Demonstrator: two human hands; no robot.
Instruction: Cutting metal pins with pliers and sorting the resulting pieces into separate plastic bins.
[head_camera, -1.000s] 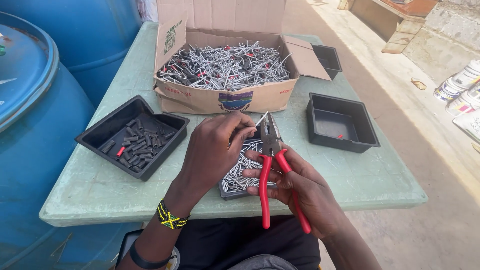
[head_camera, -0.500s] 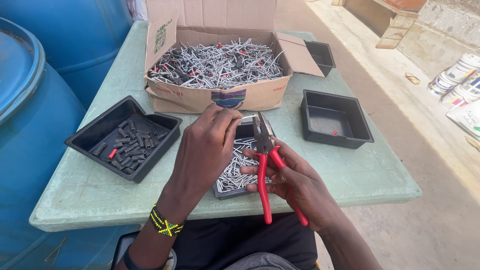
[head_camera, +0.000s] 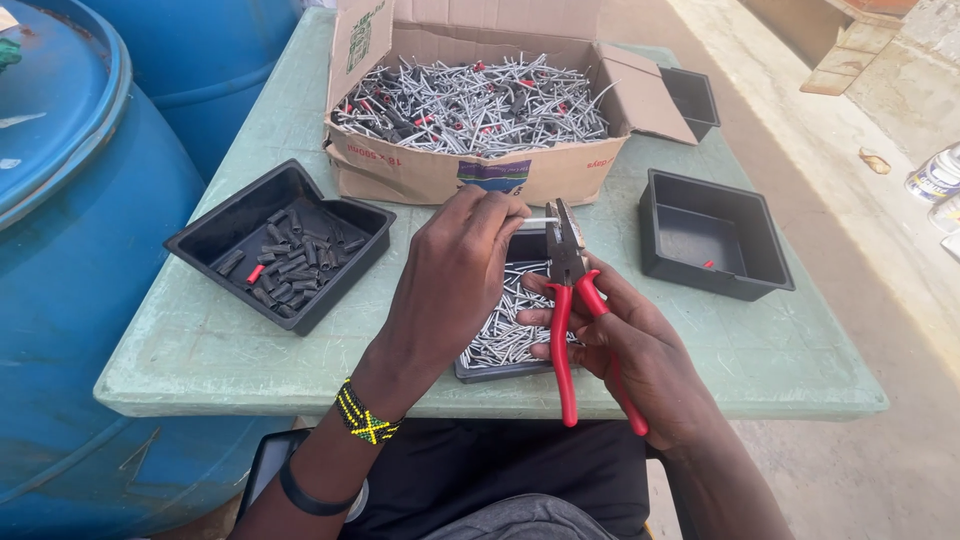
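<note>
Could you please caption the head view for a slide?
Left hand feeds a small metal pin into red-handled pliers held by the right hand.

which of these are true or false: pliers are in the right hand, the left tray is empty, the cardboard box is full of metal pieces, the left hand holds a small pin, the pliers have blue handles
1. The pliers are in the right hand. True.
2. The left tray is empty. False: it holds small dark sleeves and a red one.
3. The cardboard box is full of metal pieces. True.
4. The left hand holds a small pin at the plier tip. True.
5. The pliers have blue handles. False: the handles are red.
</note>
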